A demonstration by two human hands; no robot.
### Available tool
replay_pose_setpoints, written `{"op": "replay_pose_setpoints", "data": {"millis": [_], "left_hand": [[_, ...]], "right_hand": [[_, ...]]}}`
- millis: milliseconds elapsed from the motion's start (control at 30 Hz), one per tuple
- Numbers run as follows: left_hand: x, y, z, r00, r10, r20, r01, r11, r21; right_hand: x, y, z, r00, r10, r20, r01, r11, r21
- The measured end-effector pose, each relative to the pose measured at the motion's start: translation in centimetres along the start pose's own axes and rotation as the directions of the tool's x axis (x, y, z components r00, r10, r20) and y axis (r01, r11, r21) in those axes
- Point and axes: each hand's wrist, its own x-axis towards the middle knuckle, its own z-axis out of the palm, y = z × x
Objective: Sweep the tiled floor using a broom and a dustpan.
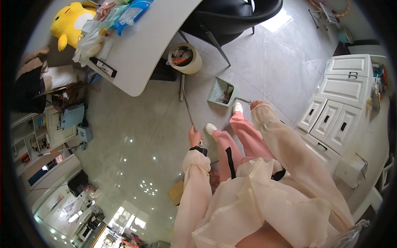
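My left hand (194,137) is closed around the thin grey handle of a broom (187,105). The broom's narrow head rests on the floor just below the trash bin, left of the dustpan. In my right hand (259,104) is the handle of a pale blue-green dustpan (213,98), held low in front of my feet. A clump of dark, fluffy sweepings (226,94) lies inside the dustpan. Between the table and the dustpan stands a cream trash bin (192,67) with crumpled waste and something orange-red in it.
A white table (142,53) with packages and a yellow plush toy (68,22) is at the far left. Behind the bin stands a black chair (225,20). White cabinets (343,91) line the right side. A cardboard box (176,192) sits beside my left arm.
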Motion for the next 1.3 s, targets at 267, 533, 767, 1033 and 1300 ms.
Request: {"op": "replay_pose_setpoints", "data": {"millis": [267,533,767,1033,1300], "left_hand": [[-3.1,-1.1,3.7,0.999,0.001,0.049,-0.009,0.983,0.182],[-7.5,-1.2,2.1,0.997,-0.035,0.075,0.014,0.964,0.267],[-5.1,2.6,3.7,0.989,0.119,0.091,-0.138,0.962,0.237],[1.2,6.4,4.0,0.982,0.148,0.114,-0.186,0.833,0.522],[-1.7,-0.2,-4.1,0.982,0.097,0.163,-0.180,0.738,0.650]], "right_hand": [[1.5,0.0,0.3,0.998,-0.058,0.034,0.057,0.998,0.021],[1.8,0.1,0.5,0.997,-0.071,0.023,0.070,0.996,0.055],[1.4,1.0,1.3,1.000,-0.012,0.005,0.012,0.995,0.094],[0.0,1.7,2.6,0.998,0.062,-0.031,-0.058,0.991,0.117],[-3.3,2.6,4.3,0.983,0.146,-0.115,-0.126,0.978,0.164]]}}
